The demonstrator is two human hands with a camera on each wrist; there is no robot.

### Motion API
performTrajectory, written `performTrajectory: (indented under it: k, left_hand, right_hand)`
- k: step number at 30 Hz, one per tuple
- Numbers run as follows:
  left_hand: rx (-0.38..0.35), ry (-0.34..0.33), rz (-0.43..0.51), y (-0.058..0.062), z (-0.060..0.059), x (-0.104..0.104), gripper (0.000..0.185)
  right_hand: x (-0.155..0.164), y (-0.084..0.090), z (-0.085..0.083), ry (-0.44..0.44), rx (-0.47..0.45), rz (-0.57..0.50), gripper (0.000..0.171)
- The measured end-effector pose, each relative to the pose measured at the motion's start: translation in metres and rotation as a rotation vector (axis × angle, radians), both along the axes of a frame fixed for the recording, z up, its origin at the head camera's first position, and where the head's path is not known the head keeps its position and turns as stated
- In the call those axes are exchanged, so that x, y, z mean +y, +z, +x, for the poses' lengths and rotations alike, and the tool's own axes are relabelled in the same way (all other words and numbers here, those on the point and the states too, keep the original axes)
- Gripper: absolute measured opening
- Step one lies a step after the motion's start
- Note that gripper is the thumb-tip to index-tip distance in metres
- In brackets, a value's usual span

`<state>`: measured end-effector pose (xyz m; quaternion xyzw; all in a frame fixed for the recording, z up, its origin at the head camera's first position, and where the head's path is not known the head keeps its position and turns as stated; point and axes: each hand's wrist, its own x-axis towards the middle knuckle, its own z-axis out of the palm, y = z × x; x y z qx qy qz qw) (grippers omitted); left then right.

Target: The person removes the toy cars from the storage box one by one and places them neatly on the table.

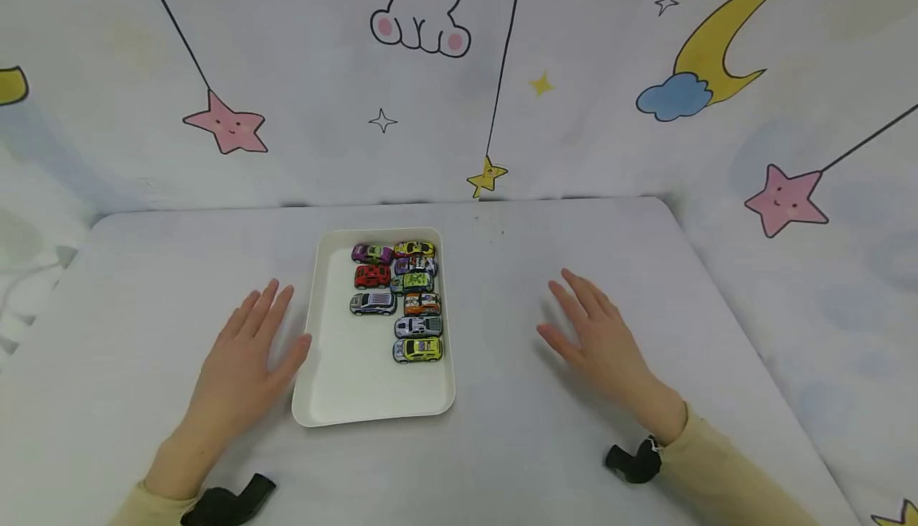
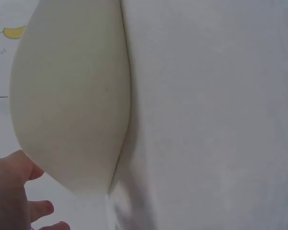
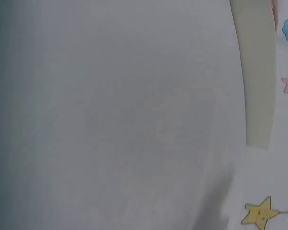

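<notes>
White cartoon-printed backdrop (image 1: 308,48) rises behind a plain white surface (image 1: 538,462). On that, left of centre, a shallow white rectangular tray (image 1: 340,367) with rounded corners and raised rim – probably plastic, light, stiff; best taken by its two long sides. Left hand (image 1: 240,374) spread wide, holding nothing, thumb at the tray's left rim; contact can't be told. Right hand (image 1: 602,351) fingers apart, nothing held, well right of the tray. Black wrist-worn device (image 1: 228,504) at the left wrist, another at the right. Nine small multicoloured toy cars (image 1: 386,303) in the tray's upper and right part, two uneven columns. Likely light, hard, slick, may roll; pinch across the sides. Close neighbours and the right rim crowd fingers – nearest yellow car (image 1: 418,350) looks easiest to reach.
</notes>
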<state>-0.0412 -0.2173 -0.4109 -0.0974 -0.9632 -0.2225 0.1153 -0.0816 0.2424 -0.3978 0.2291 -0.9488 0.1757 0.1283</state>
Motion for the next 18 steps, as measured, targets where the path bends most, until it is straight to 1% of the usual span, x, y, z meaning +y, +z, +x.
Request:
performTrajectory:
  k: [2, 6, 8, 11, 14, 16, 18]
  left_hand:
    - [-0.061, -0.013, 0.078, -0.003, 0.001, 0.004, 0.070]
    - [-0.173, -0.018, 0.217, -0.010, 0.003, 0.007, 0.071]
    - [-0.194, -0.027, 0.276, -0.017, 0.003, 0.008, 0.072]
    - [-0.172, -0.060, 0.386, -0.027, 0.004, 0.009, 0.071]
    - [-0.113, -0.099, 0.495, -0.035, 0.003, 0.011, 0.069]
    - [-0.080, -0.115, 0.541, -0.039, 0.003, 0.012, 0.067]
    - [-0.061, -0.114, 0.559, -0.040, 0.003, 0.013, 0.064]
  right_hand:
    - [-0.011, -0.001, 0.001, 0.019, -0.027, -0.044, 0.062]
    - [-0.031, -0.004, 0.004, 0.065, -0.060, -0.117, 0.057]
    - [-0.040, -0.005, 0.005, 0.088, -0.074, -0.144, 0.055]
    - [-0.052, -0.005, 0.006, 0.119, -0.099, -0.169, 0.052]
    - [-0.063, -0.005, 0.007, 0.147, -0.113, -0.190, 0.049]
    - [-0.070, -0.005, 0.006, 0.172, -0.106, -0.204, 0.047]
    - [-0.077, -0.004, 0.006, 0.200, -0.092, -0.222, 0.045]
